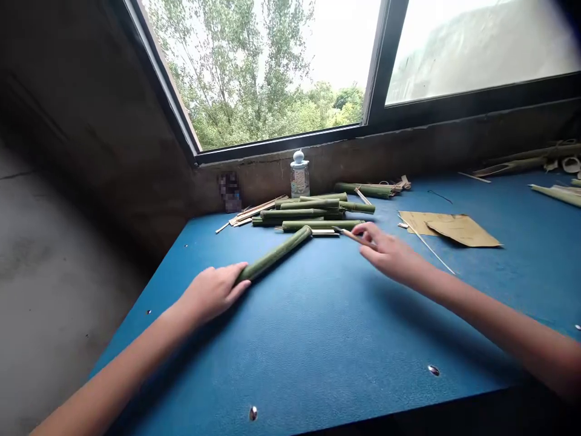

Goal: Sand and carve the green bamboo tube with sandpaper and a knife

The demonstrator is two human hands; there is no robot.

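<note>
My left hand (221, 287) is closed around the near end of a green bamboo tube (276, 254), which slants away to the right over the blue table. In my right hand (384, 248) is a slim tool with a pale wooden handle and a dark tip (351, 235), pointing left; I cannot make out whether the tip is a blade or bristles. That tip is near a pale flat strip (325, 233) in front of a pile of bamboo pieces (313, 212). The tool and the held tube are apart.
The blue table (295, 345) has shiny metal fittings along its near edge. A clear bottle with a light-blue lid (299, 175) stands by the wall under the window. Brown sandpaper-like sheets (463, 230) lie to the right. More split bamboo (521, 163) is at the far right.
</note>
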